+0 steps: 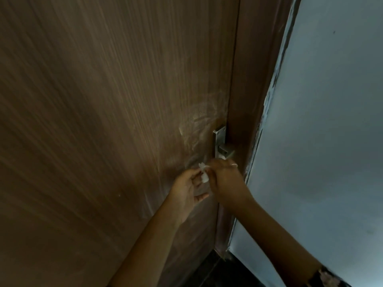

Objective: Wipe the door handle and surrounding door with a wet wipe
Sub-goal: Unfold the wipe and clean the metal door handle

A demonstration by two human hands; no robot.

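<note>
Wet wipe [204, 175]: bunched, pinched in my right hand [226, 183] fingers; left hand [186, 189] touches it, grasp unclear. Door handle [222, 145]: just above-right of wipe, plate upright on door [103, 121]; right hand nearer.

Two bare forearms reach in from the bottom edge and meet just right of centre. The left hand [187, 190] has its palm turned up and to the right, with the fingers loosely curled and the thumb stretched out below them. The right hand [227, 183] shows its back, wrist bent, fingers curled to the left and meeting the left fingertips. Both hands seem to pinch a small wet wipe [204, 177] between them; blur hides the exact grip.
</note>
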